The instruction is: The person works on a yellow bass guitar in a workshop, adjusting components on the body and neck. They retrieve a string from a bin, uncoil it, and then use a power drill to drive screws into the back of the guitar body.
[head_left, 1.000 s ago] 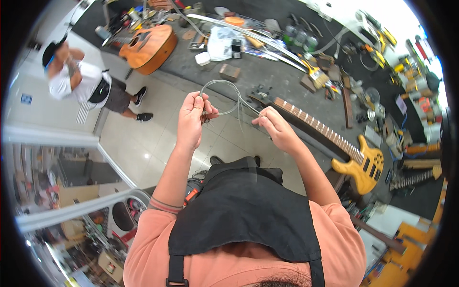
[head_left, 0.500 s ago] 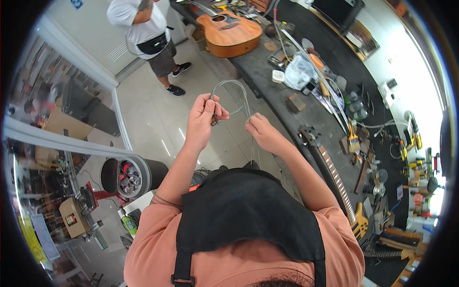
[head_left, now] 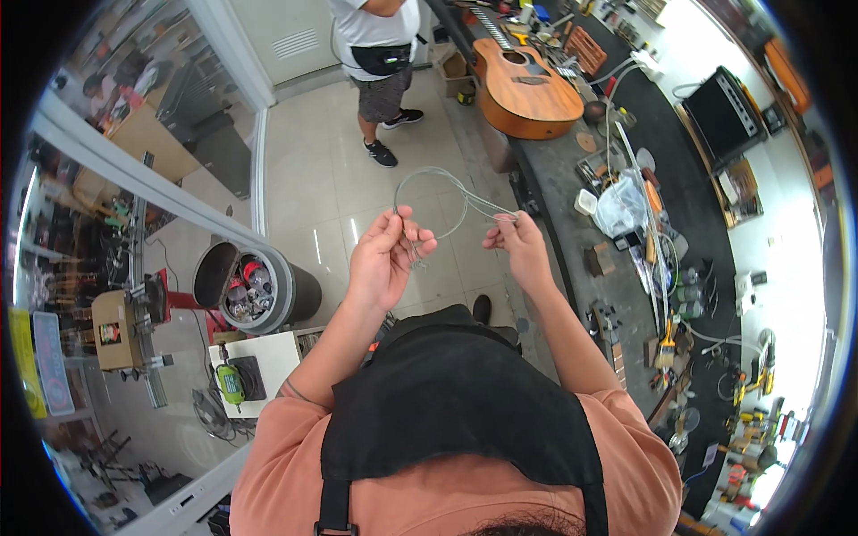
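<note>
the looped wire (head_left: 466,193) is held over the tiled floor (head_left: 308,183), and now it's drawn out sideways: the dangling tail seen below the right hand (head_left: 525,250) a moment ago is gone from sight, so more is spanned between the hands. the coil is pinched by the left hand (head_left: 382,257); the doubled strands are gripped by the right thumb and fingers. at left an open bin (head_left: 307,293) is seen; at right the bench (head_left: 570,255) is crowded, acoustic guitar (head_left: 529,100) included. no obstacle between is seen.

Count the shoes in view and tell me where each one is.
3: a black shoe and another black shoe on the standing person, plus one dark shoe just past the edge of the apron. Another may be hidden behind the apron.
</note>
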Available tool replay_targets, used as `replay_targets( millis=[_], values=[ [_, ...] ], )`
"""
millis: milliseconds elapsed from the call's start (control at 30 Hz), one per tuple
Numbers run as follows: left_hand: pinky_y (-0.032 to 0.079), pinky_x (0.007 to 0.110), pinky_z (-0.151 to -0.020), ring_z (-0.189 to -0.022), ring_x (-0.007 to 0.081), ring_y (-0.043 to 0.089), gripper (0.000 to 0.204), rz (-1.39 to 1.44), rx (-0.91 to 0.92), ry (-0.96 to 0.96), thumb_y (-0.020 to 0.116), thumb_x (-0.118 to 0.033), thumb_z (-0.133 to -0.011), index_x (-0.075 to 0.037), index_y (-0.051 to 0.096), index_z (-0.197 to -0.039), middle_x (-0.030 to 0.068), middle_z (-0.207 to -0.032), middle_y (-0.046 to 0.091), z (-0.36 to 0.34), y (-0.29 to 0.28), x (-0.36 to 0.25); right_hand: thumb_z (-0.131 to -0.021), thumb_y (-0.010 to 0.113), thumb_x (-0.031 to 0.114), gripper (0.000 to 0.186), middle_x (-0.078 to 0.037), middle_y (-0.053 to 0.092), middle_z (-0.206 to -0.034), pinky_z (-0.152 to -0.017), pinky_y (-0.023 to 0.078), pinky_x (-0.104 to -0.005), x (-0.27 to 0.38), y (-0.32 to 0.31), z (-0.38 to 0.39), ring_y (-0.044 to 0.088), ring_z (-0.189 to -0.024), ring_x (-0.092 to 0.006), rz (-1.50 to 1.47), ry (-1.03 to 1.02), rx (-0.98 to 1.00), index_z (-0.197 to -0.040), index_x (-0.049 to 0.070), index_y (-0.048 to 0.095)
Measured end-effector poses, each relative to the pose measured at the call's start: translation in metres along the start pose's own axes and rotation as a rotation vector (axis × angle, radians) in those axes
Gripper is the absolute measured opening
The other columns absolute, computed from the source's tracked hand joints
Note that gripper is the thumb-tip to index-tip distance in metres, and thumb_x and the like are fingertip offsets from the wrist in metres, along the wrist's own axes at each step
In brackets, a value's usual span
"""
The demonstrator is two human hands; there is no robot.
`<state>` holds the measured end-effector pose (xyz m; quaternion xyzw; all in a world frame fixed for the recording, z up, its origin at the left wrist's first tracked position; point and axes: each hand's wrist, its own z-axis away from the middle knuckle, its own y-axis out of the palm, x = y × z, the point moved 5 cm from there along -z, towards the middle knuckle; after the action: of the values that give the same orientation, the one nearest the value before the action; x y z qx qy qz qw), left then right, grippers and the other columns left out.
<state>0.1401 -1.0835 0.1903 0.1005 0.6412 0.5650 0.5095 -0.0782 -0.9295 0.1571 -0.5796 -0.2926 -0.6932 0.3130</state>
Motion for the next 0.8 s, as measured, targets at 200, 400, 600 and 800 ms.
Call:
replay_targets(
  millis=[200,400,600,800],
  values=[
    [0.068,0.041,-0.092,-0.107,0.0294,0.079,0.013,-0.025,-0.07,-0.002,0.05,-0.018,-0.121,-0.009,0.058,-0.126,0.0094,-0.101,0.074,0.006,-0.006,0.009,-0.12,0.057,0.027,0.027,-0.008,0.07,-0.103,-0.092,0.06,-0.0399,0.029,0.029,-0.022,0.07,-0.093,-0.0218,-0.541,-0.034,0.134,-0.128,0.002,0.064],
    [0.068,0.04,-0.092,-0.107,0.0278,0.079,0.011,-0.082,-0.112,0.04,0.057,-0.02,-0.119,-0.011,0.059,-0.125,0.0057,-0.106,0.073,-0.023,0.008,0.005,-0.119,0.057,0.028,0.03,-0.005,0.07,-0.1,-0.09,0.06,-0.0382,0.034,0.037,-0.054,0.067,-0.088,-0.0193,-0.753,0.148,0.41,-0.127,0.002,0.067],
    [0.068,0.045,-0.094,-0.107,0.0267,0.078,0.009,-0.123,-0.047,-0.004,0.058,-0.019,-0.118,-0.011,0.061,-0.12,0.0051,-0.111,0.073,-0.081,0.016,0.018,-0.118,0.06,0.026,0.028,0.001,0.068,-0.091,-0.087,0.058,-0.0348,0.02,0.056,-0.084,0.066,-0.087,-0.0122,-0.8,0.431,0.551,-0.131,0.002,0.067],
    [0.058,0.04,-0.099,-0.112,0.0185,0.071,0.006,-0.317,-0.128,0.087,0.063,-0.018,-0.117,-0.012,0.062,-0.117,0.0048,-0.114,0.073,-0.132,0.015,0.027,-0.115,0.059,0.016,0.026,0.005,0.06,-0.09,-0.084,0.048,-0.0282,0.015,0.04,-0.135,0.053,-0.083,-0.01,-0.774,0.533,0.731,-0.135,0.0,0.067]
  ],
)
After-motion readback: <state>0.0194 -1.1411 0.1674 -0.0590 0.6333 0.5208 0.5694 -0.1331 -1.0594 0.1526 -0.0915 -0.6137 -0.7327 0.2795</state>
